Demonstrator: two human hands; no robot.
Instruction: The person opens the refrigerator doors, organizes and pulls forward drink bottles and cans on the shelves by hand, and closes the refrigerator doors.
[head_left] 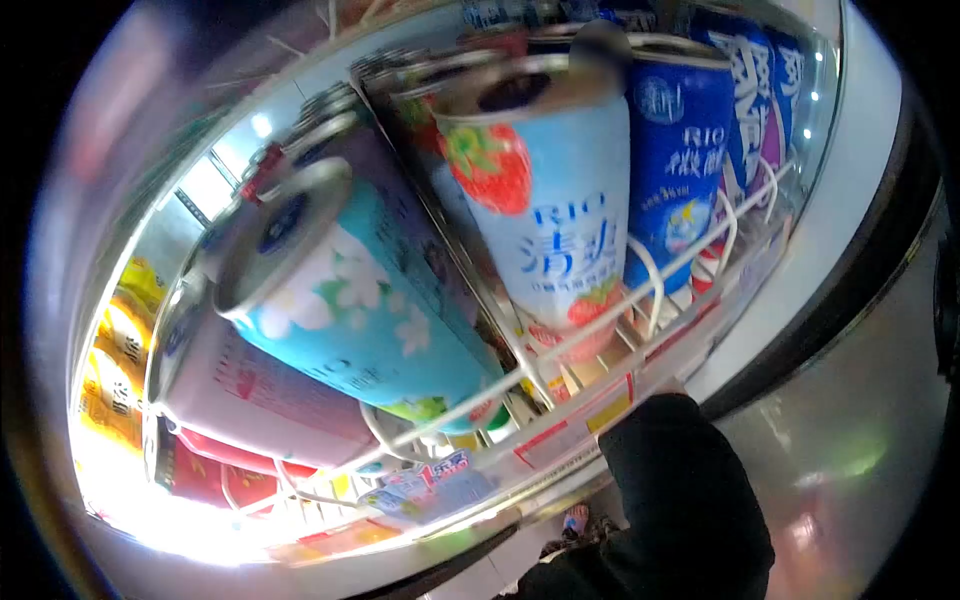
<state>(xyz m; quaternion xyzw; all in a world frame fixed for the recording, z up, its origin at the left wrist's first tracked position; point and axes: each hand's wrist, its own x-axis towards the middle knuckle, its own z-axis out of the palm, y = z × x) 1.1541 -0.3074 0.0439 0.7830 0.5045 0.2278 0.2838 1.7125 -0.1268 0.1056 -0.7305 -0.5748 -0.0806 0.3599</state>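
Note:
Neither of my hands shows. A black sleeve [690, 490] rises from the bottom right to the shelf's front edge, with no fingers visible at its end. A light blue RIO can with strawberries [560, 200] stands tilted in the view behind the white wire rail [650, 275]. To its left is a turquoise can with white flowers [350, 300], beside a pink can [270, 390]. Dark blue RIO cans [680, 150] stand on the right.
Yellow-orange packages [120, 370] are at the far left, near a bright glare. Price labels [570, 420] line the shelf's front. A shiny grey floor [830, 450] lies at the lower right, beyond the cooler's white frame [850, 200]. A dark blurred spot is at the top.

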